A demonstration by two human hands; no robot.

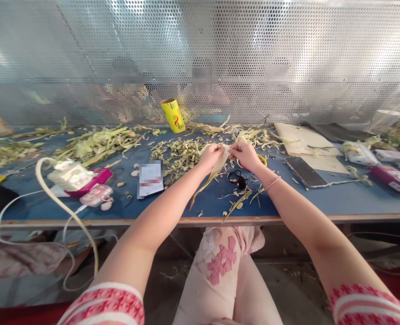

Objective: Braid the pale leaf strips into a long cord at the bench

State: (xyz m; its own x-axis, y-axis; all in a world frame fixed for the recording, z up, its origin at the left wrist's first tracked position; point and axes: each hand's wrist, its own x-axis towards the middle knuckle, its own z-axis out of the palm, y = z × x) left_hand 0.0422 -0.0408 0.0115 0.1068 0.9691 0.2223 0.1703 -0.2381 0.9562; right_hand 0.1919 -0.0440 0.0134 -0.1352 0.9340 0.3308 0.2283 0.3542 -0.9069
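A long pale dried leaf hangs between my hands over the blue table, its narrow end trailing down to the left. My left hand pinches its upper part. Close beside it, my right hand has its fingers closed on the same leaf, at the top. A heap of small curled dried pieces lies just left of my hands. Under my right hand are a black coiled cord and part of a yellow ring. My fingertips partly hide the leaf's top.
A yellow tube leans near the perforated metal screen. Longer leaves lie at the left, near a white power strip with cables. A phone and brown card are on the right. Another device lies left of centre.
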